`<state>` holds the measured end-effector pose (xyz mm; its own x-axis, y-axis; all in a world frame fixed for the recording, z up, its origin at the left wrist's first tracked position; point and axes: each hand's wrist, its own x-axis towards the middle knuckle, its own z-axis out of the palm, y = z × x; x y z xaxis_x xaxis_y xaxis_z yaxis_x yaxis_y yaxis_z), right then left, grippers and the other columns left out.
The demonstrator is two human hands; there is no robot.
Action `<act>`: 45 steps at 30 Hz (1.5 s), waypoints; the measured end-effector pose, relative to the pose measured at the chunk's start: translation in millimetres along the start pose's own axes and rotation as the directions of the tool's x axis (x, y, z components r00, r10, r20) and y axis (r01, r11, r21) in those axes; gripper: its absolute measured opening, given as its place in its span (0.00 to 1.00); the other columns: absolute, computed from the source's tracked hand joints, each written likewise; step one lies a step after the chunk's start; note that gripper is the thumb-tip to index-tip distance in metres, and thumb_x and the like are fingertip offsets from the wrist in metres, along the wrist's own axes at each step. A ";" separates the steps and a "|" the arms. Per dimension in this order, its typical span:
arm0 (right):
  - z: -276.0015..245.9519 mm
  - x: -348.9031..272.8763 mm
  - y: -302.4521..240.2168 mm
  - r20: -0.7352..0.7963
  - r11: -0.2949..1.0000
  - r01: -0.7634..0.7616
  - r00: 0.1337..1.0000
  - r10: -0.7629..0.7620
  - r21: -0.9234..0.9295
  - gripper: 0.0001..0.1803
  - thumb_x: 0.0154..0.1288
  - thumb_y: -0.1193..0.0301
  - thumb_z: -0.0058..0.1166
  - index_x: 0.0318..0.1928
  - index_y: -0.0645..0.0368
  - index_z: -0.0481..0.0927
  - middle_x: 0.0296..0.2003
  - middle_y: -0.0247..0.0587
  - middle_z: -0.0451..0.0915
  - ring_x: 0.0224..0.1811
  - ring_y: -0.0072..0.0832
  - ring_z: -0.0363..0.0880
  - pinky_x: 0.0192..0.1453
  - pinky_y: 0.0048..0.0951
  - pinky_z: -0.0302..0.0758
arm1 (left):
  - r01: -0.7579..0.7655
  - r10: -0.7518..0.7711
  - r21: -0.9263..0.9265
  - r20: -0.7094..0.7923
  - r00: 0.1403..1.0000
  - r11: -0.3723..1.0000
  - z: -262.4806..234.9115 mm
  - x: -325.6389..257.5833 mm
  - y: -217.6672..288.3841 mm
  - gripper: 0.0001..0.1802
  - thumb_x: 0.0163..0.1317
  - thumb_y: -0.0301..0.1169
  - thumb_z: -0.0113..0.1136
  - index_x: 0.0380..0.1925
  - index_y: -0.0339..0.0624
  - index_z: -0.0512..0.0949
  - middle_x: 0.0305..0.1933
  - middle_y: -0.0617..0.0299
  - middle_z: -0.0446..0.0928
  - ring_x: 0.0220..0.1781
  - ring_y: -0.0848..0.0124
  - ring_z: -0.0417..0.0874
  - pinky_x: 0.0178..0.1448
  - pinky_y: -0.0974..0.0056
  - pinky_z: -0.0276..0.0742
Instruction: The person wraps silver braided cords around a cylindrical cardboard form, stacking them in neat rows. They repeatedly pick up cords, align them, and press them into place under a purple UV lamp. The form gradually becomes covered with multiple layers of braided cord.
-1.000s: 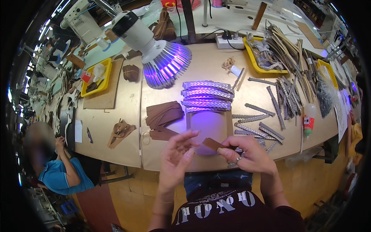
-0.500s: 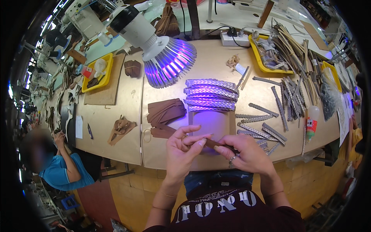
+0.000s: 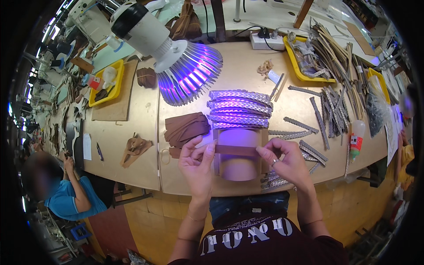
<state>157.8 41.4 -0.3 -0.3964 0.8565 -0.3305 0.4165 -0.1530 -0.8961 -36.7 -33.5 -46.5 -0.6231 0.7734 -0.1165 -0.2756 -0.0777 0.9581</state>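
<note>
A short brown strip [image 3: 236, 150] is stretched level between my two hands, above a rounded tan form [image 3: 239, 168]. My left hand [image 3: 198, 165] pinches its left end between thumb and fingers. At the other end, my right hand [image 3: 285, 161] grips it the same way; a ring shows on that hand. Behind the strip, several braided grey straps [image 3: 240, 106] lie in rows across the form under purple light. Beside my left hand sits a pile of brown strips [image 3: 185, 128]. Loose braided straps [image 3: 312, 151] lie to the right of my right hand.
A large finned lamp [image 3: 190, 73] hangs over the table, left of the form. Yellow trays [image 3: 115, 90] stand left and right. A glue bottle [image 3: 356, 140] stands at the right, near bundled strips [image 3: 336, 112]. A person in blue [image 3: 75, 196] sits at the left.
My hands have moved apart, and the brown strip is now pulled out straight between them over the form. The view has shifted slightly, so the lamp appears further left.
</note>
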 end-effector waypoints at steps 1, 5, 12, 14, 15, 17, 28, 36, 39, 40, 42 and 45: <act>0.5 3.1 1.9 -0.011 1.000 -0.011 1.000 0.011 0.010 0.16 0.67 0.64 0.62 0.30 0.65 0.81 0.20 0.27 0.73 0.25 0.13 0.66 0.30 0.21 0.64 | 0.021 -0.021 -0.006 -0.014 1.000 1.000 0.6 0.6 -3.0 0.13 0.66 0.22 0.62 0.48 0.34 0.72 0.40 0.50 0.85 0.40 0.75 0.84 0.48 0.72 0.79; 6.3 9.5 9.3 -0.042 0.999 0.009 0.999 -0.007 0.031 0.17 0.66 0.63 0.63 0.29 0.65 0.81 0.20 0.26 0.73 0.24 0.13 0.66 0.28 0.21 0.63 | 0.046 -0.053 -0.099 -0.066 0.996 0.994 1.1 3.9 -17.4 0.15 0.66 0.21 0.61 0.50 0.34 0.71 0.41 0.51 0.84 0.41 0.74 0.84 0.47 0.73 0.79; 15.9 24.5 40.3 -0.001 0.997 -0.071 0.997 0.071 0.040 0.20 0.64 0.58 0.65 0.25 0.62 0.79 0.17 0.26 0.72 0.22 0.13 0.66 0.25 0.21 0.61 | -0.016 0.022 0.067 -0.086 0.996 0.998 3.3 -1.9 -46.0 0.13 0.66 0.20 0.60 0.49 0.35 0.71 0.41 0.57 0.81 0.42 0.76 0.80 0.50 0.72 0.75; 15.4 24.7 49.5 -0.012 0.993 -0.113 0.993 0.113 0.029 0.21 0.64 0.57 0.65 0.24 0.61 0.78 0.17 0.25 0.72 0.21 0.13 0.66 0.24 0.21 0.61 | -0.028 0.042 0.143 -0.090 0.995 0.989 1.8 -0.6 -51.1 0.12 0.66 0.19 0.59 0.48 0.34 0.72 0.39 0.61 0.77 0.43 0.77 0.77 0.51 0.71 0.74; 14.7 24.1 53.2 -0.032 0.983 -0.177 0.984 0.176 -0.050 0.21 0.64 0.56 0.65 0.24 0.61 0.78 0.17 0.26 0.72 0.19 0.14 0.65 0.24 0.21 0.62 | -0.023 0.040 0.181 -0.091 0.995 0.983 -0.8 1.0 -52.2 0.11 0.66 0.19 0.59 0.47 0.34 0.73 0.39 0.62 0.77 0.43 0.77 0.76 0.51 0.71 0.73; 10.5 16.4 59.5 -0.103 0.995 -0.096 0.990 0.092 -0.035 0.19 0.64 0.57 0.64 0.27 0.61 0.79 0.16 0.28 0.73 0.19 0.15 0.66 0.24 0.22 0.63 | -0.057 0.067 0.231 -0.037 0.997 0.971 -6.5 3.9 -54.4 0.08 0.68 0.21 0.57 0.46 0.35 0.75 0.42 0.63 0.74 0.42 0.78 0.74 0.48 0.72 0.73; -94.5 -33.0 112.9 -0.508 0.750 -0.271 0.856 -0.100 -0.603 0.09 0.63 0.67 0.61 0.40 0.58 0.80 0.39 0.46 0.79 0.43 0.44 0.79 0.47 0.42 0.73 | -0.154 0.272 0.457 -0.204 0.940 0.876 -39.1 -29.5 -23.3 0.09 0.72 0.26 0.53 0.50 0.36 0.74 0.44 0.63 0.74 0.41 0.78 0.71 0.45 0.70 0.70; -95.4 -42.9 130.9 -0.474 0.713 -0.293 0.878 -0.063 -0.637 0.08 0.63 0.69 0.60 0.39 0.57 0.79 0.41 0.43 0.77 0.50 0.43 0.75 0.53 0.45 0.65 | -0.709 0.707 0.515 0.249 0.662 0.482 -19.9 -69.1 -16.8 0.05 0.67 0.20 0.51 0.41 0.35 0.74 0.47 0.52 0.72 0.45 0.64 0.75 0.50 0.62 0.73; -99.0 -46.3 119.7 -0.484 0.681 -0.271 0.864 -0.139 -0.680 0.06 0.64 0.70 0.59 0.39 0.56 0.78 0.40 0.42 0.78 0.48 0.42 0.76 0.50 0.42 0.67 | -0.830 0.678 0.386 0.484 0.553 0.402 -6.7 -73.4 -15.6 0.05 0.64 0.19 0.50 0.39 0.36 0.73 0.45 0.50 0.74 0.43 0.62 0.77 0.48 0.58 0.75; -101.6 -46.2 113.4 -0.517 0.789 -0.257 0.851 -0.089 -0.559 0.06 0.63 0.71 0.59 0.39 0.56 0.78 0.39 0.42 0.79 0.46 0.41 0.77 0.49 0.41 0.68 | -0.850 0.656 0.324 0.540 0.527 0.416 -2.7 -73.1 -14.4 0.05 0.64 0.19 0.51 0.39 0.36 0.73 0.45 0.49 0.75 0.42 0.62 0.77 0.47 0.57 0.75; -108.9 -49.1 96.8 -0.534 0.919 -0.301 0.836 0.127 -0.253 0.05 0.62 0.73 0.60 0.38 0.56 0.78 0.38 0.41 0.80 0.44 0.40 0.78 0.46 0.39 0.69 | -0.854 0.604 0.237 0.621 0.500 0.463 3.9 -70.4 -9.9 0.06 0.63 0.19 0.51 0.40 0.35 0.73 0.45 0.49 0.77 0.41 0.62 0.79 0.46 0.57 0.76; -97.9 -51.6 66.4 -0.612 0.949 -0.014 0.768 -0.192 -0.315 0.08 0.59 0.81 0.60 0.37 0.59 0.76 0.33 0.41 0.79 0.36 0.37 0.78 0.42 0.34 0.73 | -0.688 0.445 0.212 0.624 0.642 0.694 13.8 -65.4 0.6 0.11 0.64 0.19 0.53 0.46 0.34 0.73 0.48 0.48 0.79 0.45 0.63 0.82 0.49 0.58 0.78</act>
<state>285.9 35.3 -13.8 0.1160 0.9882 0.0996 0.6587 -0.0015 -0.7524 14.0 -75.4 -34.7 -0.0658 0.8548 0.5148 0.3923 -0.4523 0.8010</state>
